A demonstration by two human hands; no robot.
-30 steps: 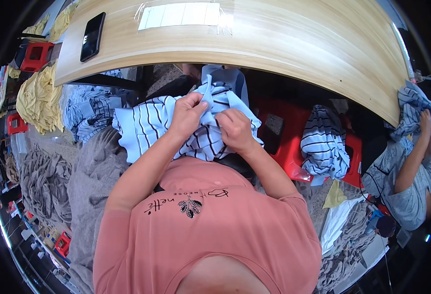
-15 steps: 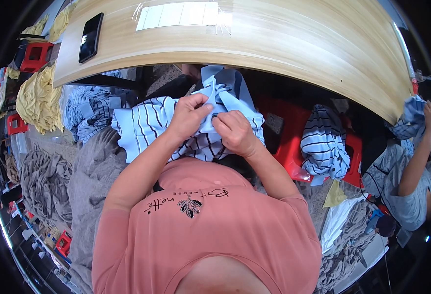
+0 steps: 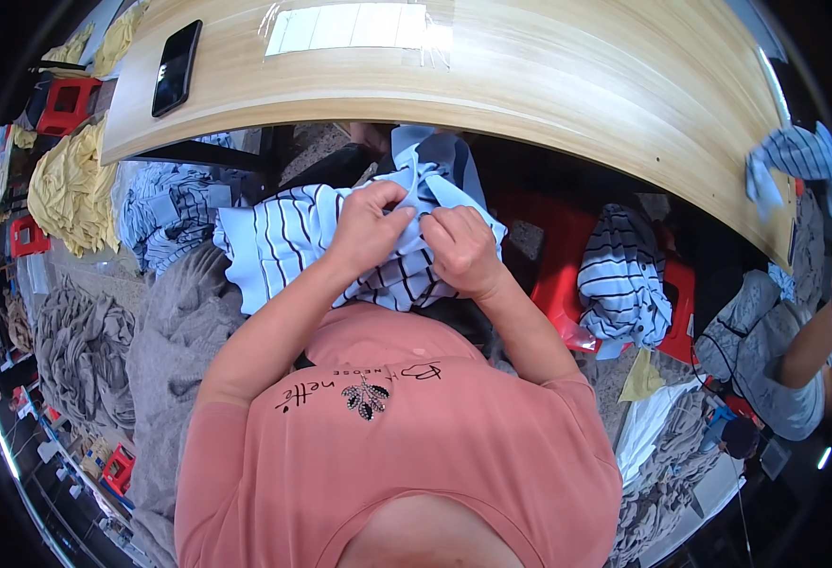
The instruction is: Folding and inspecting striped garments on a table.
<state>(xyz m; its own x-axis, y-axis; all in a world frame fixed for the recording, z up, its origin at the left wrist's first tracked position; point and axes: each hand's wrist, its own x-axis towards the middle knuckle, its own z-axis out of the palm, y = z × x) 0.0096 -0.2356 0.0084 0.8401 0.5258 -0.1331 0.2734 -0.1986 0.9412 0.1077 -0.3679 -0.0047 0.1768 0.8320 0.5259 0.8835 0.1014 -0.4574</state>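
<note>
Pale blue striped shirt (image 3: 293,237) bunched in the lap, just below the wooden table (image 3: 567,85) edge. Left hand (image 3: 371,225) and right hand (image 3: 461,248) both pinch its cloth near the collar, fists closed, side by side. Shirt not yet flattened or folded; more striped shirts (image 3: 624,279) wait at 3 o'clock, grey pile (image 3: 85,350) at 9.

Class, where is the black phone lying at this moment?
In the head view, the black phone lies on the wooden table, at its far left end, left of the clear plastic bag.
</note>
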